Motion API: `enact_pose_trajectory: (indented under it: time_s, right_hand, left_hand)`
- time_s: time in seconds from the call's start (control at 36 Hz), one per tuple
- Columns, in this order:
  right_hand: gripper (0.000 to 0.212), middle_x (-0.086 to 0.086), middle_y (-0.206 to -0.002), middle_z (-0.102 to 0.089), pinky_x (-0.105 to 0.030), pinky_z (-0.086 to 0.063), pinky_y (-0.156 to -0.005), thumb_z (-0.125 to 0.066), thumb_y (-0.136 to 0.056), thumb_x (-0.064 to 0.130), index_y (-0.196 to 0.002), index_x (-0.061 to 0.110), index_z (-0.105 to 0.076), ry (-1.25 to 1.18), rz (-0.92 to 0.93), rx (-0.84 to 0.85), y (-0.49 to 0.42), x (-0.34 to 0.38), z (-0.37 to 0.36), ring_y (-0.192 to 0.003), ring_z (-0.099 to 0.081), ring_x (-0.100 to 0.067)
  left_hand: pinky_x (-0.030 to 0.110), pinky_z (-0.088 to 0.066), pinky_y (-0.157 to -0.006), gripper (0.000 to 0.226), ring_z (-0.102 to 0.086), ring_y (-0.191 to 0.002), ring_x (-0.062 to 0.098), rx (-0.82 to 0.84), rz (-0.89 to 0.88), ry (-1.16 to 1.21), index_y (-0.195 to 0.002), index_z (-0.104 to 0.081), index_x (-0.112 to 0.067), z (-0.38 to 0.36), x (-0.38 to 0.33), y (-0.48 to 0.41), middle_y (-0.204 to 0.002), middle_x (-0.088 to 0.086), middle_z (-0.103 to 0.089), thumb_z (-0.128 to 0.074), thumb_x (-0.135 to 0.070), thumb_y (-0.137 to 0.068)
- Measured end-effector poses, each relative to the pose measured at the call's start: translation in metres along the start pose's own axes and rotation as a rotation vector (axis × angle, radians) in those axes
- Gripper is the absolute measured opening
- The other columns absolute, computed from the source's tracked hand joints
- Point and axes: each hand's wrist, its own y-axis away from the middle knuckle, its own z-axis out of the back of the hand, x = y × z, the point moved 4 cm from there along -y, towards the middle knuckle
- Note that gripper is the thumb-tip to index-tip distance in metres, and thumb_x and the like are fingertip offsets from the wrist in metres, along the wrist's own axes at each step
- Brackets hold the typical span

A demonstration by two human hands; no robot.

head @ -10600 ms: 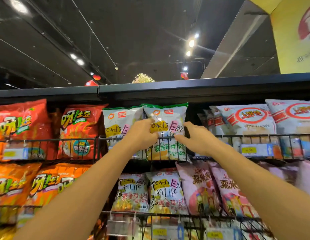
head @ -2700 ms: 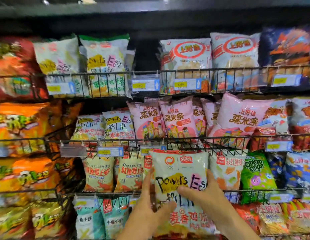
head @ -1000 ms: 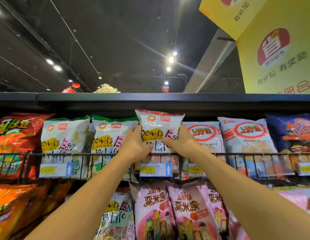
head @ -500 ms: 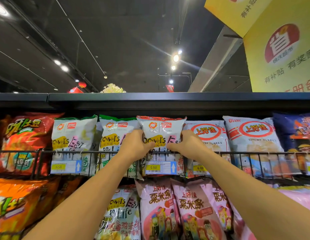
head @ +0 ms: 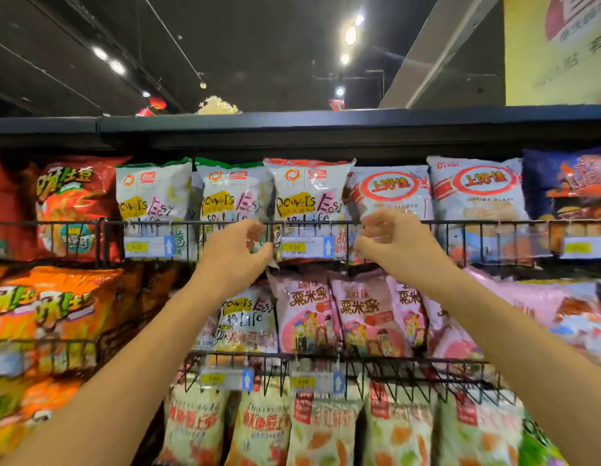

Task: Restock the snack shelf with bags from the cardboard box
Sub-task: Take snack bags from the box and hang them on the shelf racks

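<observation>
A white snack bag with a red top edge (head: 307,193) stands upright on the top wire shelf (head: 393,223), behind the rail, between a green-topped white bag (head: 233,193) and a white shrimp-flake bag (head: 391,193). My left hand (head: 235,255) hovers just left of it, below the rail, fingers curled and apart, holding nothing. To the right of the bag, at rail height, my right hand (head: 389,238) is loosely curled and empty. Both hands are off the bag. The cardboard box is out of view.
Another green-topped white bag (head: 152,193) and red bags (head: 73,203) fill the top shelf's left side. Pink bags (head: 326,317) line the second shelf. Price tags (head: 305,247) hang on the rail. A yellow sign (head: 558,48) hangs at upper right.
Both hands have let go of the red-topped bag and drawn back down and apart. The bag now stands on the top shelf by itself.
</observation>
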Motion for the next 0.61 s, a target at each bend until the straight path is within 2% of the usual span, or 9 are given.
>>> enact_pose_trajectory:
  time_s: [0.06, 0.14, 0.19, 0.25, 0.31, 0.36, 0.47, 0.56, 0.61]
  right_hand:
    - [0.038, 0.004, -0.114, -0.066, -0.029, -0.053, -0.086, -0.066, -0.092, 0.029, -0.127, 0.018, -0.058, 0.088, -0.011, 0.110, 0.037, -0.015, -0.009, -0.097, -0.065, -0.013]
    - [0.036, 0.003, -0.115, -0.067, -0.038, -0.055, -0.089, -0.065, -0.092, 0.032, -0.123, 0.016, -0.060, 0.254, 0.013, 0.264, 0.092, -0.042, -0.032, -0.101, -0.067, -0.018]
    - [0.040, 0.000, -0.125, -0.065, -0.040, -0.055, -0.086, -0.063, -0.094, 0.033, -0.130, 0.017, -0.057, 0.387, 0.004, 0.403, 0.129, -0.060, -0.051, -0.096, -0.068, -0.023]
    - [0.048, -0.002, -0.130, -0.064, -0.038, -0.054, -0.083, -0.059, -0.096, 0.036, -0.140, 0.019, -0.051, 0.495, -0.023, 0.525, 0.161, -0.077, -0.066, -0.096, -0.067, -0.026]
    - [0.049, -0.009, -0.123, -0.067, -0.039, -0.054, -0.084, -0.056, -0.098, 0.036, -0.142, 0.018, -0.048, 0.516, -0.057, 0.616, 0.191, -0.093, -0.080, -0.105, -0.064, -0.030]
    - [0.046, -0.013, -0.120, -0.065, -0.042, -0.054, -0.086, -0.054, -0.099, 0.032, -0.141, 0.016, -0.047, 0.515, -0.096, 0.665, 0.222, -0.110, -0.092, -0.107, -0.061, -0.033]
    - [0.043, -0.011, -0.107, -0.060, -0.041, -0.055, -0.073, -0.051, -0.098, 0.032, -0.136, 0.012, -0.046, 0.623, -0.056, 0.737, 0.291, -0.129, -0.111, -0.095, -0.062, -0.034]
    - [0.044, -0.012, -0.117, -0.062, -0.040, -0.054, -0.071, -0.052, -0.098, 0.037, -0.135, 0.014, -0.048, 0.673, -0.021, 0.762, 0.346, -0.137, -0.120, -0.103, -0.062, -0.035]
    - [0.040, -0.011, -0.115, -0.062, -0.039, -0.053, -0.069, -0.051, -0.098, 0.037, -0.131, 0.014, -0.050, 0.710, -0.023, 0.771, 0.379, -0.139, -0.123, -0.100, -0.063, -0.035]
  left_hand:
    - [0.025, -0.044, -0.093, 0.034, -0.060, -0.109, 0.012, 0.050, -0.003, -0.025, -0.128, -0.063, -0.015, -0.013, 0.005, 0.040, -0.121, -0.002, -0.066, -0.060, -0.028, -0.096]
    - [0.031, -0.045, -0.101, 0.038, -0.058, -0.121, 0.016, 0.185, 0.017, -0.123, -0.133, -0.060, -0.015, -0.043, 0.016, 0.099, -0.131, -0.001, -0.063, -0.058, -0.029, -0.098]
    - [0.035, -0.043, -0.105, 0.044, -0.056, -0.127, 0.021, 0.290, 0.050, -0.211, -0.139, -0.055, -0.017, -0.065, 0.025, 0.135, -0.140, 0.001, -0.058, -0.056, -0.033, -0.098]
    - [0.034, -0.046, -0.097, 0.045, -0.061, -0.118, 0.026, 0.396, 0.085, -0.287, -0.141, -0.054, -0.018, -0.085, 0.032, 0.169, -0.139, 0.006, -0.058, -0.057, -0.033, -0.098]
    - [0.035, -0.049, -0.082, 0.038, -0.064, -0.106, 0.030, 0.479, 0.104, -0.336, -0.134, -0.058, -0.017, -0.102, 0.036, 0.203, -0.123, 0.009, -0.065, -0.057, -0.029, -0.097]
    - [0.036, -0.051, -0.077, 0.037, -0.065, -0.104, 0.033, 0.537, 0.117, -0.392, -0.128, -0.060, -0.013, -0.116, 0.042, 0.236, -0.115, 0.010, -0.066, -0.055, -0.032, -0.096]
    - [0.047, -0.053, -0.094, 0.045, -0.059, -0.117, 0.033, 0.666, 0.087, -0.455, -0.134, -0.056, -0.014, -0.137, 0.051, 0.303, -0.131, 0.012, -0.060, -0.054, -0.037, -0.096]
    - [0.047, -0.054, -0.090, 0.043, -0.060, -0.115, 0.032, 0.736, 0.056, -0.487, -0.134, -0.055, -0.013, -0.148, 0.052, 0.354, -0.133, 0.011, -0.059, -0.052, -0.035, -0.098]
    - [0.045, -0.056, -0.084, 0.041, -0.062, -0.110, 0.032, 0.745, 0.015, -0.487, -0.133, -0.056, -0.014, -0.150, 0.051, 0.386, -0.127, 0.008, -0.061, -0.050, -0.036, -0.099]
